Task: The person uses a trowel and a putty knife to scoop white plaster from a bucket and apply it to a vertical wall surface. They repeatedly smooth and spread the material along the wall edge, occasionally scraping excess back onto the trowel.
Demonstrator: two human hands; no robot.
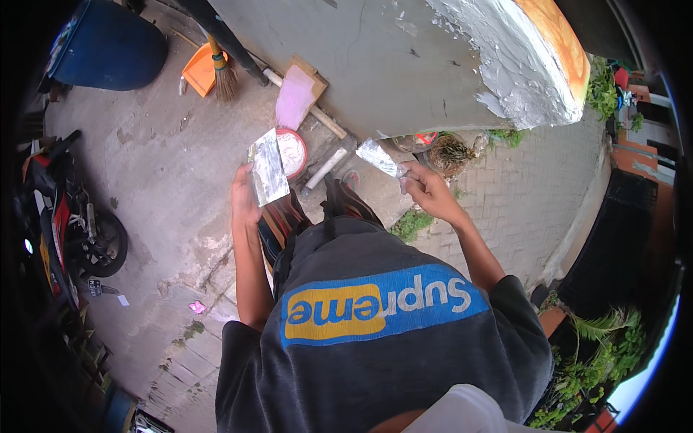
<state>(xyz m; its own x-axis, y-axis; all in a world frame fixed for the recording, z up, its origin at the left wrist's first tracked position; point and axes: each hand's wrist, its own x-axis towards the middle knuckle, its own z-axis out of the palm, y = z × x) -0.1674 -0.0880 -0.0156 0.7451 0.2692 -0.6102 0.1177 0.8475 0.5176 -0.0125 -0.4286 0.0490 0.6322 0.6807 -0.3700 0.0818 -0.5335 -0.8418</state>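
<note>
My left hand (244,196) is closed around the edge of a flat rectangular plate (268,172), its face smeared with white paste. In my right hand (432,193) is a putty knife (380,157), held by its handle, with white paste on the wide blade. The two tools are apart, in front of my body. Beyond and below the plate stands a round tub (291,151) with a red rim and white paste inside, partly covered by the plate. Ahead rises a grey wall (346,65), with rough white paste (523,68) spread near its right end.
An orange dustpan (198,71), a broom (225,81) and a blue barrel (108,47) stand at the far left. A pink sheet (294,99) and a pale tube (326,168) lie by the wall's foot. A motorcycle (83,224) is parked left; a potted plant (449,154) stands right of centre.
</note>
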